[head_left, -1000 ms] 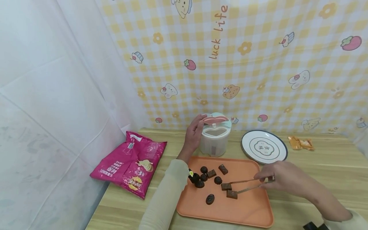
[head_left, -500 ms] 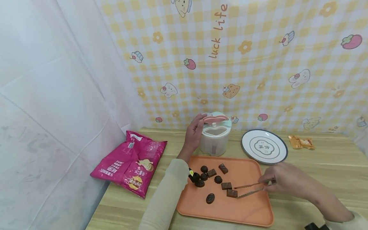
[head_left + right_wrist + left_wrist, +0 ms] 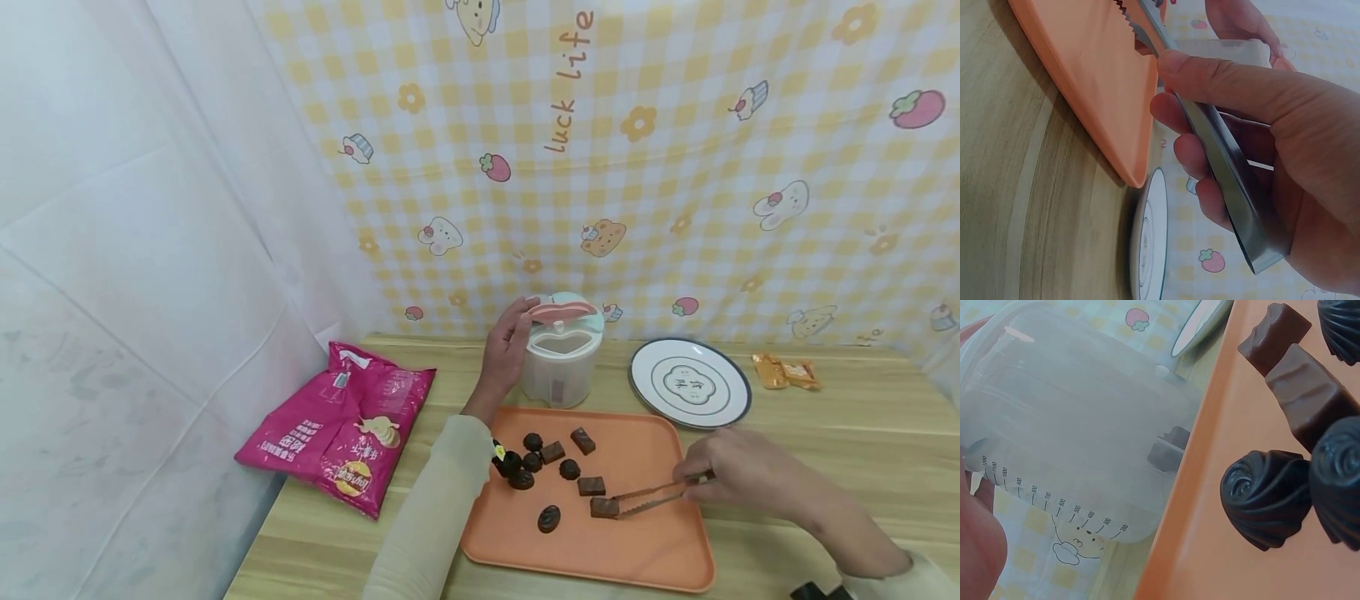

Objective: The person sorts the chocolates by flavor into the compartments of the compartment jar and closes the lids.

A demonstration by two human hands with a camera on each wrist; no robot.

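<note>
Narrowing since earlier, shiny metal tongs [image 3: 1230, 176] are pointing leftward across the right edge of the tray [image 3: 637, 550], right hand [image 3: 750, 475] gripping them, left hand [image 3: 507, 350] holding a tub [image 3: 557, 379].

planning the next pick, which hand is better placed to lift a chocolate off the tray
Probably the right hand. It holds the tongs, whose tips are close beside a chocolate on the tray. The left hand is beyond the tray's far edge, at the raised lid of the container.
</note>
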